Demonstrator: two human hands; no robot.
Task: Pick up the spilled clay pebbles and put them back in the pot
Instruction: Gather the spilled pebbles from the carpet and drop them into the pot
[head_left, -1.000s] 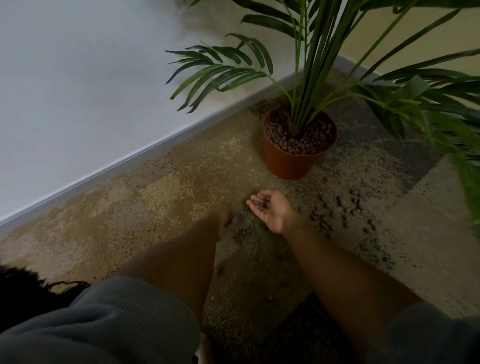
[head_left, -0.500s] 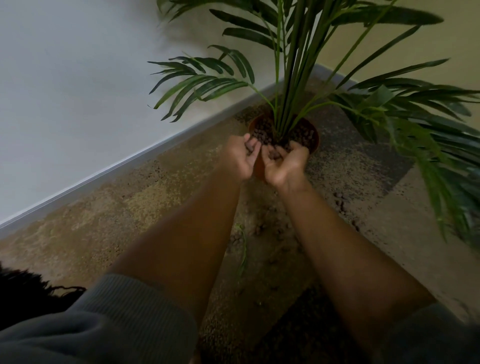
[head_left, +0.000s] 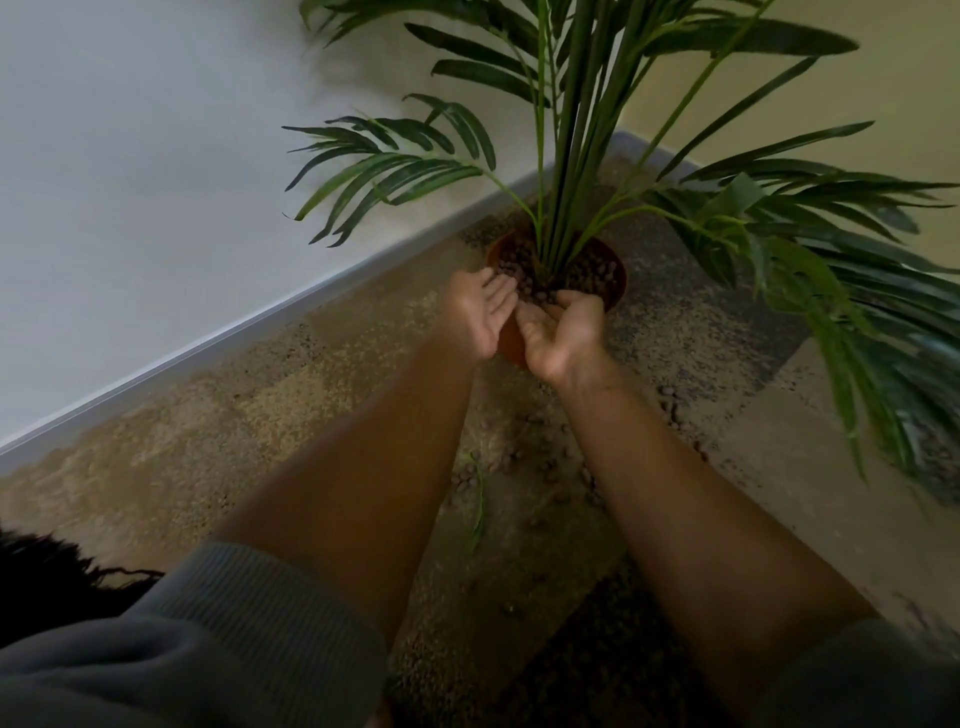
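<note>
Your left hand (head_left: 480, 312) and right hand (head_left: 563, 327) are cupped open over the pot (head_left: 613, 283), tipping pebbles (head_left: 524, 283) in.

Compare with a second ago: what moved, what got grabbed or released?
Both hands rose from the carpet to the pot. The right hand, which cupped pebbles low over the floor, is now at the rim, palm up, seemingly tipping them in. The left hand, earlier down among the spilled pebbles, is open beside it. Pot, plant and the remaining spilled pebbles look unchanged.
</note>
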